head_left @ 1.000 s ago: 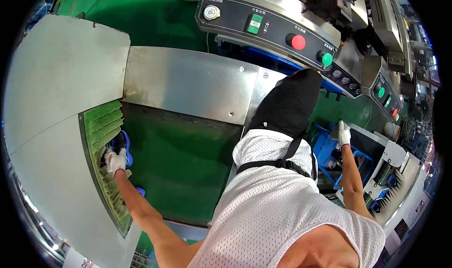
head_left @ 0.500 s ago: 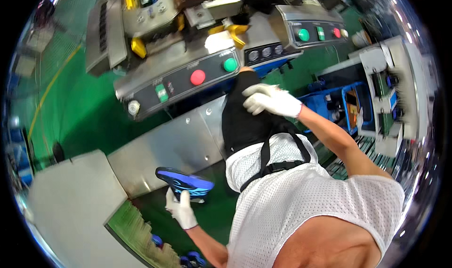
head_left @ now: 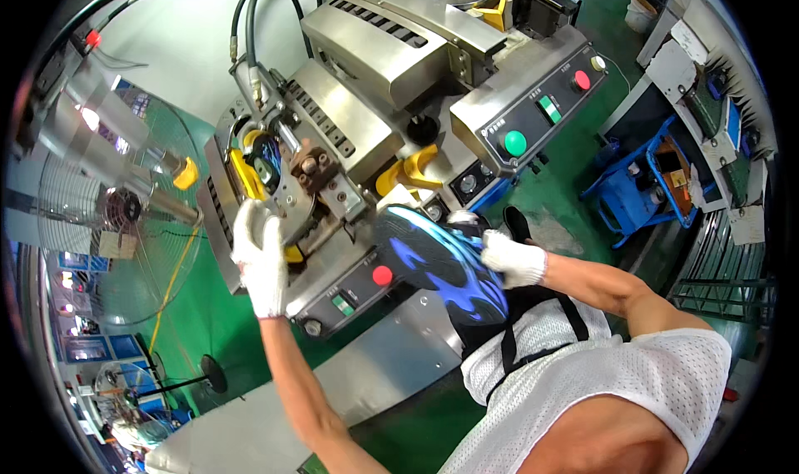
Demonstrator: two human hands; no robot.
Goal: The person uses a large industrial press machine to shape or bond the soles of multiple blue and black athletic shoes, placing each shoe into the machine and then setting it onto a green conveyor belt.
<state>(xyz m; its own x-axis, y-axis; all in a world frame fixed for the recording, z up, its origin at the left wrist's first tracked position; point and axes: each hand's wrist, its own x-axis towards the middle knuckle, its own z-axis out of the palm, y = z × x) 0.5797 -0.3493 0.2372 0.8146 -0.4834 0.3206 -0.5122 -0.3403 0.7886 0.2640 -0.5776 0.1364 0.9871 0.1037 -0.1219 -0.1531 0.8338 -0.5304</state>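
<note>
My right hand (head_left: 518, 260), in a white knitted glove, is closed on a black shoe with blue and purple markings (head_left: 445, 266). The shoe is held above my lap with its patterned sole showing. Raised at the left, my gloved left hand (head_left: 260, 262) is open, fingers stretched upward, at the front left edge of a metal machine (head_left: 354, 133). Just beyond that hand, another dark shoe with blue laces (head_left: 266, 162) sits in the machine, beside a yellow pad (head_left: 247, 174). I see nothing in the left hand.
The machine's near control panel (head_left: 358, 295) carries a red button (head_left: 382, 275). Another panel (head_left: 533, 108) stands to its right with a green button (head_left: 515, 143). Farther right is a blue cart (head_left: 624, 199). A large fan (head_left: 121, 208) stands at the left.
The shoe has gone from my left hand into my right and moved up and rightward. My left hand has risen to the machine. The view has turned, showing more of the machine.
</note>
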